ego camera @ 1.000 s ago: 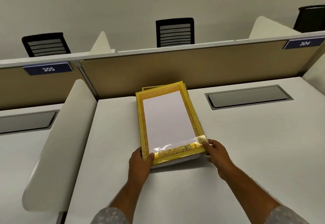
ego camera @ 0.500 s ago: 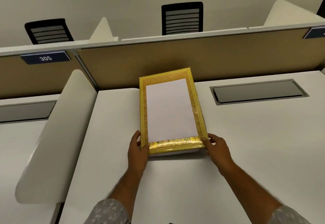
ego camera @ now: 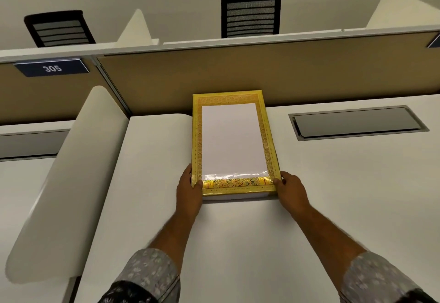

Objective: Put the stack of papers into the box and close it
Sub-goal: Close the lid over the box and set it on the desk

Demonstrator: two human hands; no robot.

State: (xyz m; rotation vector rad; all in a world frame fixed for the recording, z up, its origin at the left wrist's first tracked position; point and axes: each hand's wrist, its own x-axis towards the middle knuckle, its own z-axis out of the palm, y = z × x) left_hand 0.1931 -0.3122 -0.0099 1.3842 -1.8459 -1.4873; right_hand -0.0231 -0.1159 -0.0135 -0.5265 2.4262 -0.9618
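Note:
A flat yellow box (ego camera: 266, 145) with a gold patterned border lies lengthwise on the white desk (ego camera: 238, 243), its far end against the partition. Its lid has a clear window, and white paper (ego camera: 232, 140) shows through it. The lid sits level over the box, with a white edge showing under its near end. My left hand (ego camera: 189, 192) grips the near left corner, thumb on top. My right hand (ego camera: 291, 189) grips the near right corner the same way.
A tan partition (ego camera: 238, 71) runs across the back, with a blue "305" plate (ego camera: 51, 67). A grey cable hatch (ego camera: 357, 123) is set in the desk at the right. A white curved divider (ego camera: 69, 171) stands at the left. Two black chairs are behind the partition.
The lid, skewed and raised a second ago, now lies square and flat on the box. Both hands stayed on the near corners; the view shifted down and closer.

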